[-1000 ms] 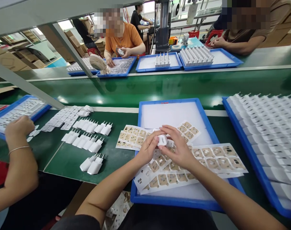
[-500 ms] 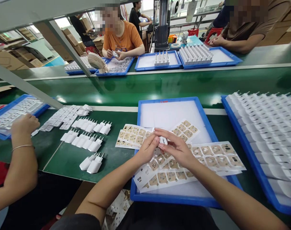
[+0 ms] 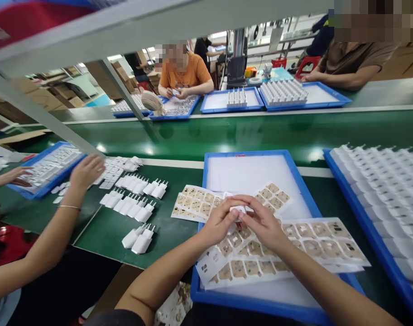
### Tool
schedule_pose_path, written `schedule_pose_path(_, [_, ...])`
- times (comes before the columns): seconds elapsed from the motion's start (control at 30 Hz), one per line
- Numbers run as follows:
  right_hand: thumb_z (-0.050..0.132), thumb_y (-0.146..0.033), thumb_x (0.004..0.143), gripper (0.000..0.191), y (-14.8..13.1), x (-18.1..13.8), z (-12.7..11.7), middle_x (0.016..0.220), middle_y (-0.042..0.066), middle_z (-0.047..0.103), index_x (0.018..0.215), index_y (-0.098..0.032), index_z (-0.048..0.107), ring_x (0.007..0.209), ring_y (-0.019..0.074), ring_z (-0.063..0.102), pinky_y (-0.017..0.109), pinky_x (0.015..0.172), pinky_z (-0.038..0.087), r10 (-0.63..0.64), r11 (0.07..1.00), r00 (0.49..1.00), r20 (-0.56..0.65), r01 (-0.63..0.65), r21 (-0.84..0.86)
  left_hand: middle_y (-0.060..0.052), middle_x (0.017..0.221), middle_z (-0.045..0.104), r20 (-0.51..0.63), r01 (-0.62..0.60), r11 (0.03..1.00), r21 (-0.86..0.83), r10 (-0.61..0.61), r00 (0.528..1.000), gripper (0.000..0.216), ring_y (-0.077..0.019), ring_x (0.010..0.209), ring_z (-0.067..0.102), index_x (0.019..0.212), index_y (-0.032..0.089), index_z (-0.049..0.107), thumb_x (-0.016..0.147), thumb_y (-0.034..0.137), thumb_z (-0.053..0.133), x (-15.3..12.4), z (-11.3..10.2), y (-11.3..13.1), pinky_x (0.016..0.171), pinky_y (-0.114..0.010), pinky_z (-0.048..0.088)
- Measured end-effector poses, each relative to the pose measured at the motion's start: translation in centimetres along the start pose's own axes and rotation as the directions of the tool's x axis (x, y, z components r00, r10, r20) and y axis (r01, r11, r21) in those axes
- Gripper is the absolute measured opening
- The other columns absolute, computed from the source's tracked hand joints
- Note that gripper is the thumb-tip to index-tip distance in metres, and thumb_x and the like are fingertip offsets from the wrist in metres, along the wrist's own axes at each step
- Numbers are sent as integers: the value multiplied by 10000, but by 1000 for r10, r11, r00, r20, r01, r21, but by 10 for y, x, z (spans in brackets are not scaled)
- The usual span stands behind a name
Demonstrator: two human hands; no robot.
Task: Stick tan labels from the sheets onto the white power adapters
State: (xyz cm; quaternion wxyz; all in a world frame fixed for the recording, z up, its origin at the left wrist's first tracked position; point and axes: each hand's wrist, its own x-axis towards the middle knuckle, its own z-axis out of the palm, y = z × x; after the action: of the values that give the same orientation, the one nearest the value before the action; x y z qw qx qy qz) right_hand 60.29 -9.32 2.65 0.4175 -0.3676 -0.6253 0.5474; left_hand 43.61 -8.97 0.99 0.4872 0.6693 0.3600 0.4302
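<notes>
Left hand (image 3: 221, 220) and right hand (image 3: 263, 222) pinching one small white charger (image 3: 238, 209) between fingertips, above label sheets (image 3: 295, 235) in blue tray (image 3: 247, 154) on green tabletop (image 3: 104, 231).

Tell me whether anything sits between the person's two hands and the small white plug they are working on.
Nothing visible does. The left hand and right hand already pinch the white plug directly between their fingers, over the label sheets in the blue tray. Most of the plug is hidden by the fingers themselves.
</notes>
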Motion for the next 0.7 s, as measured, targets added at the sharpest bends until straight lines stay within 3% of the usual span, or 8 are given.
schedule_pose_path(0.2, [519,-377,944,316,10,-1,2,1240,68,623,1234,-260,567,707,132,634,262,625,566,15,996,999,-43,-18,-83,-91,1132,656,-44,25,1000,-12,-26,999,454,-234,1119,575,1132,198,663,966,508,376,1,5,-1,1025,-390,413])
schedule_pose_path(0.37, [503,-440,937,362,11,-1,4,1255,100,620,1223,-229,573,720,154,660,273,598,588,44,995,996,-82,-51,-83,-100,1112,658,-71,14,999,-35,-17,997,463,-222,1049,604,1114,179,680,959,512,398,0,6,2,981,-371,442])
schedule_pose_path(0.53, [483,-449,940,359,7,-1,4,1207,115,644,1187,-220,607,886,218,675,300,655,608,1,995,995,-96,-10,-99,-84,1125,673,-59,-5,1000,-23,4,998,413,-220,1098,586,1111,208,691,962,479,416,0,6,1,1024,-372,413])
schedule_pose_path(0.7, [489,-437,939,354,3,0,4,1106,95,684,1199,-232,614,706,184,664,299,578,593,1,996,996,-94,-9,-85,-90,1107,679,-61,6,999,-41,-8,998,436,-223,1078,596,1075,195,709,947,506,433,3,6,1,1002,-358,431])
